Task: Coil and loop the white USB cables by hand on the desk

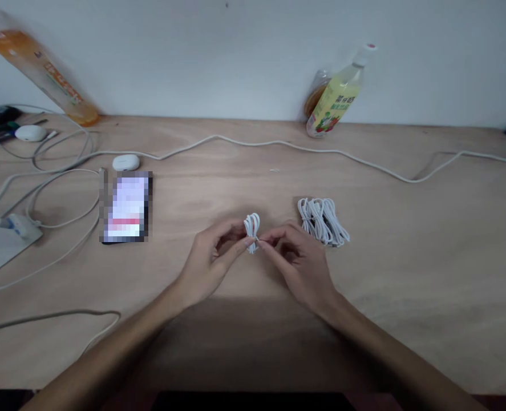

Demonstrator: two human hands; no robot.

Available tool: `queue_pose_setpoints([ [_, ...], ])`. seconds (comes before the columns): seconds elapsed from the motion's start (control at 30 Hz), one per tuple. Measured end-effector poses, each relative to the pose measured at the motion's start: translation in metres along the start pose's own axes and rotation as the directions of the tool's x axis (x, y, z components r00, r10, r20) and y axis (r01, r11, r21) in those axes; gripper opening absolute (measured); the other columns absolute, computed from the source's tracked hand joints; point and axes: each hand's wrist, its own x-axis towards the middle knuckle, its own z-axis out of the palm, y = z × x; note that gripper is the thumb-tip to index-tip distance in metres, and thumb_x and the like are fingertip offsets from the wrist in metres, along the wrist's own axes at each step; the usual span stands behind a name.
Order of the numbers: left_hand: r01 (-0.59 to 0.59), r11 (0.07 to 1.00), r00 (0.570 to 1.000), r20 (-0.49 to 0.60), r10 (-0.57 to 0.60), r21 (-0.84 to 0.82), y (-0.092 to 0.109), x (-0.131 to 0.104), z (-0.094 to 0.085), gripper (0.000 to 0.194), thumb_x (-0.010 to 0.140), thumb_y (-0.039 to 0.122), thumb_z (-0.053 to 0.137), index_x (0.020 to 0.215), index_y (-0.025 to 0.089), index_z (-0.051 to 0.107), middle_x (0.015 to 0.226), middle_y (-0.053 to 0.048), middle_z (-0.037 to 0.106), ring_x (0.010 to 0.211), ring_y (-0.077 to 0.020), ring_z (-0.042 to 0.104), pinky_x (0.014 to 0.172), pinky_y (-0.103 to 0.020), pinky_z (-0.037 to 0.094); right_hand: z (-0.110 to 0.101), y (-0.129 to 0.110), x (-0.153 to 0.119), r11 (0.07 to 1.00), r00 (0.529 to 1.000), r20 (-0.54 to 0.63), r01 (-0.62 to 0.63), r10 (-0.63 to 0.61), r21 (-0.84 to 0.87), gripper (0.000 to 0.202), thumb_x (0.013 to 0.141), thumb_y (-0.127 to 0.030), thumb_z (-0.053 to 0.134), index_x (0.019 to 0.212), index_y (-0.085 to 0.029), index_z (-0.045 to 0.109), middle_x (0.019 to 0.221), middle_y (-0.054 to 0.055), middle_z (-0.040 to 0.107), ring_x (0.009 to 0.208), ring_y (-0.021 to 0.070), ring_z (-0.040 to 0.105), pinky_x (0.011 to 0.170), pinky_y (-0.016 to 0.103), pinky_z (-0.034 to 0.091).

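Observation:
A small coiled white cable (251, 225) stands upright above the middle of the table. My left hand (212, 254) pinches it from the left between thumb and fingers. From the right, my right hand (299, 260) has thumb and forefinger closed on a thin tie (258, 240) at the coil's waist. Just beyond my right hand lie several bundled white cables (323, 220), side by side on the wooden table (407, 274). Part of that group is hidden behind the hand.
At left are a phone (126, 208), a white earbud case (126, 162), loose cables and a power strip (21, 225). A long white cord (278, 142) crosses the back. An orange drink bottle (47, 77) and a yellow drink bottle (336, 97) lean at the wall.

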Motion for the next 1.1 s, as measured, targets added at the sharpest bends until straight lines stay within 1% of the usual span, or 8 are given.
queue_pose_setpoints([
  [0.13, -0.106, 0.986, 0.994, 0.023, 0.104, 0.131, 0.001, -0.002, -0.001, 0.012, 0.104, 0.029, 0.071, 0.110, 0.020, 0.077, 0.108, -0.007, 0.080, 0.101, -0.0221, 0.073, 0.093, -0.034, 0.058, -0.003, -0.001, 0.003, 0.988, 0.993, 0.065, -0.110, 0.103, 0.112, 0.007, 0.098, -0.024, 0.074, 0.091, -0.025, 0.074, 0.086, 0.001, 0.074, 0.072, 0.0158, 0.067, 0.061, 0.027, 0.052],
  [0.3, -0.217, 0.943, 0.976, 0.075, 0.205, 0.254, 0.002, -0.003, -0.003, 0.014, 0.106, 0.026, 0.069, 0.116, 0.021, 0.078, 0.107, -0.007, 0.078, 0.099, -0.0208, 0.072, 0.092, -0.033, 0.057, -0.006, -0.001, 0.002, 0.999, 0.999, 0.033, 0.035, -0.034, -0.022, 0.013, 0.100, -0.020, 0.073, 0.088, -0.025, 0.074, 0.081, 0.000, 0.070, 0.068, 0.0153, 0.063, 0.060, 0.028, 0.049],
  [0.43, -0.165, 0.958, 0.986, 0.027, 0.163, 0.236, -0.001, -0.004, -0.001, 0.011, 0.102, 0.027, 0.075, 0.110, 0.021, 0.078, 0.103, -0.005, 0.078, 0.094, -0.0193, 0.072, 0.089, -0.032, 0.057, -0.004, 0.000, -0.001, 0.942, 0.962, -0.019, 0.263, -0.273, -0.210, 0.017, 0.101, -0.012, 0.069, 0.089, -0.023, 0.074, 0.081, 0.001, 0.072, 0.061, 0.0138, 0.057, 0.054, 0.028, 0.045],
  [0.53, -0.045, 0.994, 0.999, 0.003, 0.045, 0.095, -0.002, -0.004, 0.002, 0.011, 0.099, 0.029, 0.078, 0.104, 0.019, 0.078, 0.098, -0.004, 0.080, 0.090, -0.0190, 0.074, 0.084, -0.031, 0.058, -0.003, -0.001, -0.002, 0.917, 0.945, -0.071, 0.290, -0.320, -0.275, 0.019, 0.098, -0.010, 0.070, 0.084, -0.024, 0.072, 0.075, 0.000, 0.070, 0.055, 0.0125, 0.052, 0.051, 0.028, 0.043],
  [0.67, 0.076, 0.992, 0.997, -0.010, -0.078, -0.103, -0.001, -0.001, 0.002, 0.015, 0.095, 0.031, 0.081, 0.103, 0.019, 0.079, 0.100, -0.005, 0.084, 0.094, -0.0207, 0.078, 0.089, -0.032, 0.061, -0.005, -0.005, 0.002, 0.992, 0.989, -0.132, 0.050, -0.065, -0.114, 0.014, 0.095, -0.017, 0.072, 0.083, -0.024, 0.073, 0.078, 0.000, 0.072, 0.059, 0.0131, 0.058, 0.051, 0.027, 0.047],
  [0.8, 0.091, 0.983, 0.995, -0.035, -0.098, -0.157, 0.001, 0.002, 0.001, 0.017, 0.092, 0.033, 0.084, 0.102, 0.020, 0.079, 0.104, -0.007, 0.086, 0.099, -0.0231, 0.081, 0.093, -0.034, 0.063, -0.007, -0.007, 0.008, 0.965, 0.976, -0.052, -0.202, 0.213, 0.164, 0.009, 0.093, -0.029, 0.073, 0.087, -0.023, 0.076, 0.077, 0.000, 0.073, 0.057, 0.0123, 0.056, 0.047, 0.024, 0.045],
  [0.97, 0.068, 0.987, 0.997, -0.030, -0.073, -0.144, 0.002, 0.001, 0.001, 0.016, 0.091, 0.032, 0.085, 0.100, 0.021, 0.078, 0.108, -0.007, 0.087, 0.100, -0.0234, 0.082, 0.096, -0.035, 0.064, -0.006, -0.005, 0.009, 0.866, 0.929, 0.113, -0.370, 0.353, 0.337, 0.022, 0.089, -0.044, 0.080, 0.087, -0.022, 0.078, 0.074, -0.001, 0.069, 0.051, 0.0103, 0.049, 0.041, 0.023, 0.041],
  [1.1, 0.073, 0.984, 0.997, -0.020, -0.078, -0.164, 0.002, 0.000, 0.002, 0.016, 0.091, 0.031, 0.085, 0.101, 0.020, 0.079, 0.111, -0.007, 0.088, 0.102, -0.0233, 0.082, 0.098, -0.036, 0.064, -0.005, -0.005, 0.009, 0.801, 0.900, 0.172, -0.435, 0.400, 0.411, 0.024, 0.086, -0.045, 0.084, 0.086, -0.022, 0.077, 0.077, -0.001, 0.068, 0.051, 0.0087, 0.047, 0.042, 0.022, 0.040],
])
